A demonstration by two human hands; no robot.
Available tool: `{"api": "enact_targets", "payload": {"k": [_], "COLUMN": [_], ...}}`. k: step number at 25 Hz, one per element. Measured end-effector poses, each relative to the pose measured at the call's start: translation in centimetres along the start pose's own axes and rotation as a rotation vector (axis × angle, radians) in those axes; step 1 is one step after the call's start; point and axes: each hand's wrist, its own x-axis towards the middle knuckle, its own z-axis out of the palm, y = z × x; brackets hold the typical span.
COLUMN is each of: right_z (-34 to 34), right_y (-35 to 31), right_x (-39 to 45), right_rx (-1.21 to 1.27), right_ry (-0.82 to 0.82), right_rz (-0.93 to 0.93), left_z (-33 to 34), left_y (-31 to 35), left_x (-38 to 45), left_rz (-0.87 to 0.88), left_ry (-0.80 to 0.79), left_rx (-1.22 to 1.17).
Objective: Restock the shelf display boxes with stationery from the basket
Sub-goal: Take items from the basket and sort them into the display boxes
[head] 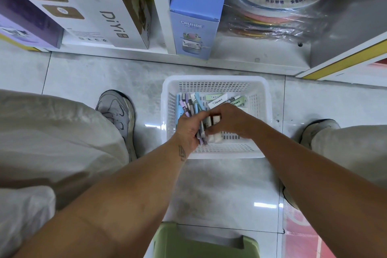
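Note:
A white perforated basket stands on the floor between my feet. Inside lie pastel pens, white erasers and small labelled packs. My left hand is inside the basket and grips a bundle of pens, whose ends stick out above and below the fist. My right hand is beside it, fingers curled down onto a white eraser between the two hands. What lies under the right palm is hidden.
The bottom shelf ahead holds a white DiYi box, a blue CRUHRE box and plastic-wrapped coloured sheets. My shoes flank the basket. A green stool sits under me.

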Motion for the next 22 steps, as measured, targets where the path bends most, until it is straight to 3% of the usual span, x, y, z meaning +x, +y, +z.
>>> {"api": "enact_targets", "payload": {"k": [4, 12, 15, 18, 22], "right_z": [-0.8, -1.8, -2.5, -4.0, -6.7], "right_y": [0.9, 0.6, 0.6, -0.6, -3.3], "right_x": [-0.4, -2.4, -3.3, -5.2, -9.4], "right_rx": [0.142, 0.079, 0.301, 0.682, 0.731], "right_ry": [0.112, 0.177, 0.338, 0.253, 0.103], "right_rz": [0.020, 0.024, 0.156, 0.289, 0.126], "left_z": [0.3, 1.0, 1.3, 1.4, 2.7], "left_y": [0.7, 1.4, 2.2, 3.2, 5.2], "left_x": [0.1, -2.5, -3.7, -5.5, -9.2], "left_rz": [0.029, 0.000, 0.017, 0.015, 0.062], "left_ry": [0.077, -0.041, -0.052, -0.100, -0.214], "left_rx": [0.036, 0.076, 0.111, 0.185, 0.369]}}
